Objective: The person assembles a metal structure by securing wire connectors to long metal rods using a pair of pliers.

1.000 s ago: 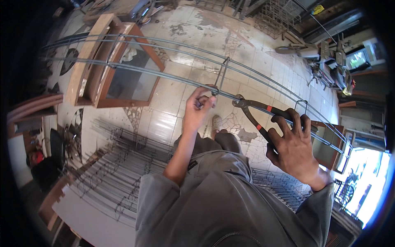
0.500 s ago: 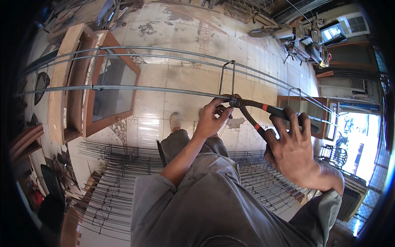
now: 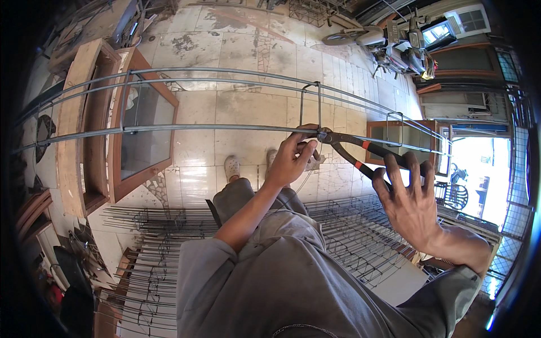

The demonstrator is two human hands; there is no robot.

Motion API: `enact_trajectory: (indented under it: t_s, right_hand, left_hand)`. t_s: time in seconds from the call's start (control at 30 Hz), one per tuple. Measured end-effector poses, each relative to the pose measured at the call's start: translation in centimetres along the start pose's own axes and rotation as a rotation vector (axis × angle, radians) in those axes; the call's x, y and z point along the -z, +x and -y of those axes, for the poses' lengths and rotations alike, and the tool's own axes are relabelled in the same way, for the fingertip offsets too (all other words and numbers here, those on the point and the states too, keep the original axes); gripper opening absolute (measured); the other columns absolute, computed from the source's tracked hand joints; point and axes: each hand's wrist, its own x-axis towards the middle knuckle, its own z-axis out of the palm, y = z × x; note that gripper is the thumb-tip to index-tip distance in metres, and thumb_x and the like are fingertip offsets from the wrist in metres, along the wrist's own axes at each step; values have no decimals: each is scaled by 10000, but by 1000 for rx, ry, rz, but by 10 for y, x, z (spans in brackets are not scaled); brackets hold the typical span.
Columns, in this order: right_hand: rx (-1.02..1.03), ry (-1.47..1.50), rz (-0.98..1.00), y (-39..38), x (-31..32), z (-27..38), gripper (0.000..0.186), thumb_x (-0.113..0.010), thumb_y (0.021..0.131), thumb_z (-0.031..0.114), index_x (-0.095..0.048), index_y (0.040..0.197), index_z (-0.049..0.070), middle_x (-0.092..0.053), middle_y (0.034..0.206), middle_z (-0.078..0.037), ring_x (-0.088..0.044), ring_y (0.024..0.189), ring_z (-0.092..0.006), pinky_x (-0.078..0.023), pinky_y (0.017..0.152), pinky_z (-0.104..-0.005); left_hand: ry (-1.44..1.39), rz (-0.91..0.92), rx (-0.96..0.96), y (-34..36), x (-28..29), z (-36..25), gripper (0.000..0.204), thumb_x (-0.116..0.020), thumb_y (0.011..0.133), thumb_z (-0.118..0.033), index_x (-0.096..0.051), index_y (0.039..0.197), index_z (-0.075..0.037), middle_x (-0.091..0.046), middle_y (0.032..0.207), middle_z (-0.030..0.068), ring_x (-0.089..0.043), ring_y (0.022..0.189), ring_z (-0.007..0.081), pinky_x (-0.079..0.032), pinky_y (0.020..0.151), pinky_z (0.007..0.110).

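Since earlier frame, pincers (image 3: 360, 153) brought onto rebar (image 3: 186, 128) at stirrup (image 3: 311, 107) joint. Left hand (image 3: 290, 160) pinched on bar there, likely steadying tie wire. Right hand (image 3: 408, 205) wrapped around handles, fingers spread for leverage.

Left hand (image 3: 290, 158) extended forward, fingers pinched — right hand (image 3: 408, 205) raised, fingers curled

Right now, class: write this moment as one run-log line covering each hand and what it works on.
left hand: pinching joint on long grey steel rebar | right hand: gripping black-and-orange-handled pincers, jaws at joint | square steel stirrup: upright on bars
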Motion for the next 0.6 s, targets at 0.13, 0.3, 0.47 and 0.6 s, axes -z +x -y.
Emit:
enact_trajectory:
  t_s: [0.13, 0.3, 0.47, 0.6]
  right_hand:
    - [-5, 96, 1, 0, -1, 0, 250, -603, 807, 162, -597, 1006, 11, -512, 1245, -245, -556, 1003, -392, -490, 811, -514]
    - [-104, 531, 127, 8, 11, -9, 233, -620, 891, 163, -577, 1006, -35, -597, 1042, -245, -629, 869, -382, -521, 738, -451]
    - [-226, 986, 323, 27, 18, -37, 262, -548, 952, 204, -580, 936, -56, -607, 818, -279, -609, 789, -463, -480, 738, -514]
    - [-135, 1041, 314, 24, -7, -69, 416, -462, 998, 334, -613, 897, -40, -606, 732, -264, -617, 786, -431, -472, 763, -511]
  left_hand:
    - [-10, 23, 1, 0, 2, 6, 348, -526, 1003, -178, -499, 1289, 19, -633, 1073, 83, -650, 732, 110, -467, 577, 236]
    - [-50, 31, -7, -5, 2, 5, 347, -528, 1004, -192, -501, 1278, 19, -632, 1061, 81, -646, 716, 110, -460, 563, 235]
    - [20, 5, 57, -5, 10, 12, 363, -558, 989, -182, -495, 1281, 24, -623, 1088, 89, -636, 717, 108, -459, 560, 232]
    - [-56, -37, -93, -1, -11, 14, 393, -603, 960, -157, -484, 1281, 35, -609, 1140, 110, -611, 710, 106, -458, 567, 230]
